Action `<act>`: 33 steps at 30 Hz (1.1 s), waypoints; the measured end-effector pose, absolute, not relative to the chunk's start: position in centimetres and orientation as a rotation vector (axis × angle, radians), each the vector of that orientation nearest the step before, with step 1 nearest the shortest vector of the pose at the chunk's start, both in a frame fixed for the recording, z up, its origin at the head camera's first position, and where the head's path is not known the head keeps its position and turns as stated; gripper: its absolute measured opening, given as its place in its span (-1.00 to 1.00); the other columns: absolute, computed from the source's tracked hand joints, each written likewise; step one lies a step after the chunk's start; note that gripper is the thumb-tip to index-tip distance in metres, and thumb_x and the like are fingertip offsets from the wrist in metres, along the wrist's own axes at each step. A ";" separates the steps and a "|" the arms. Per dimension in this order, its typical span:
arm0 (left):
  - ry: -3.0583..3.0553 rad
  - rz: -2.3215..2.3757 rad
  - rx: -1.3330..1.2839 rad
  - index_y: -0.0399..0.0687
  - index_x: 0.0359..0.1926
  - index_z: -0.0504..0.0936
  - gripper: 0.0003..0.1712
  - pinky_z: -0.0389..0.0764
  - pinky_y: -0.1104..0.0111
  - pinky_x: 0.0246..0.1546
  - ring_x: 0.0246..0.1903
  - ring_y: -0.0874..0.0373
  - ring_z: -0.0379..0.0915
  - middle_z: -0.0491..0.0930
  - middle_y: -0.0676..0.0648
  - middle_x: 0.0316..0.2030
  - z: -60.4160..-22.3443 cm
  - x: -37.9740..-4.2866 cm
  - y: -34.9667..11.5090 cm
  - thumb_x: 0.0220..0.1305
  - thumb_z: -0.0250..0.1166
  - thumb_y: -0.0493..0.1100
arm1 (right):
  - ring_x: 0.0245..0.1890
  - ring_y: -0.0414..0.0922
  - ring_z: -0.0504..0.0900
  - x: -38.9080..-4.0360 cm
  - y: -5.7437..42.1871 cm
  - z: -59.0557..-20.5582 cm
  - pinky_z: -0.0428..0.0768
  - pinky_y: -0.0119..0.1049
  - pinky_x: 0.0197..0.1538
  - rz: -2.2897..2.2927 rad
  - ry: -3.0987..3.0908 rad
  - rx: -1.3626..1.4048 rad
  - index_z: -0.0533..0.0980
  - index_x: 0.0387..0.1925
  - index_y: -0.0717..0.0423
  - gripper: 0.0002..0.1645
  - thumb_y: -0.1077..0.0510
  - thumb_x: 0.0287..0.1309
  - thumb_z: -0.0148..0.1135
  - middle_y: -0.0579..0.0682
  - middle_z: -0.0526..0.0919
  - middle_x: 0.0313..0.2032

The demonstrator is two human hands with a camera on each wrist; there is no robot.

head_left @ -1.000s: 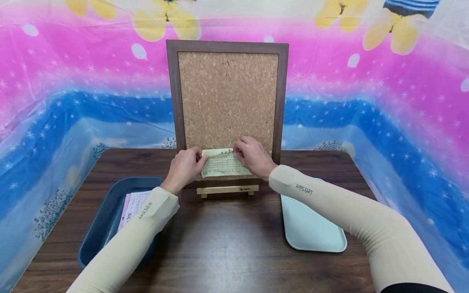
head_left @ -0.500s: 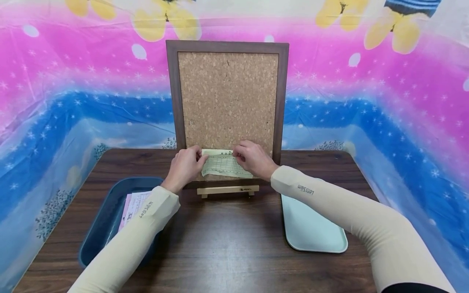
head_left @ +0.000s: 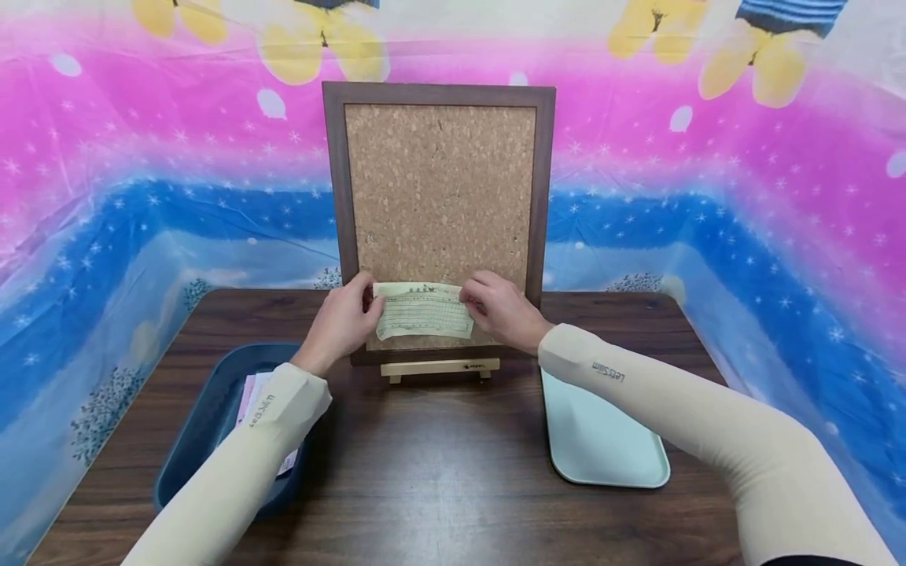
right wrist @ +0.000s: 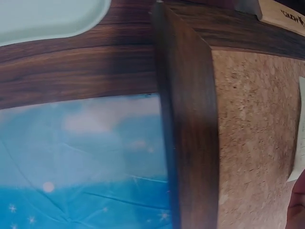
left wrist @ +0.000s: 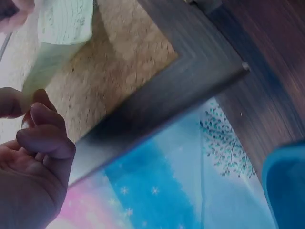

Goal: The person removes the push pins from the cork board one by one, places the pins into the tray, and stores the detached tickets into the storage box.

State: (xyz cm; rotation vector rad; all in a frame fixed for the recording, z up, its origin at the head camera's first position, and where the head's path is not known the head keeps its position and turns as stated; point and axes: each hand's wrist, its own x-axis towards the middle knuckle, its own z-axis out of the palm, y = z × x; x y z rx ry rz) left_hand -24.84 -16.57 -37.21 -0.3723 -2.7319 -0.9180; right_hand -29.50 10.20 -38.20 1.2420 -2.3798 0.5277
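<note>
A pale green printed form (head_left: 425,313) with a ruled grid is stretched between both hands, in front of the lower part of the framed cork board (head_left: 440,192). My left hand (head_left: 343,318) pinches its left edge near the top between thumb and fingers. At the upper right corner, the fingers of my right hand (head_left: 504,308) pinch the form. In the left wrist view the form (left wrist: 64,24) bends toward the left hand (left wrist: 38,176). Only the edge of the form (right wrist: 300,148) and a bit of the right hand (right wrist: 298,202) show in the right wrist view.
The board leans on a small wooden easel (head_left: 440,367) on the dark wooden table (head_left: 432,464). At left, a navy tray (head_left: 177,464) holds more papers, partly hidden by the left sleeve. A pale mint tray (head_left: 605,440) lies at right, under the right forearm. A patterned cloth hangs behind.
The form has shifted left and slightly up across the board, with the left hand. My right hand has moved a little to the right and now sits nearer the form's right corner.
</note>
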 end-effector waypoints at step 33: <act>-2.737 -0.797 -0.149 -0.27 -0.22 0.34 -0.78 0.27 0.24 -0.67 -0.65 0.03 0.24 0.36 -0.21 -0.50 -35.1 -17.9 -26.3 0.47 -0.09 -0.17 | -0.39 -0.18 0.34 -27.4 18.6 -40.2 0.41 -0.28 -0.34 0.517 -2.576 1.002 0.49 -0.34 0.11 -0.88 0.36 0.11 0.18 -0.13 0.40 -0.38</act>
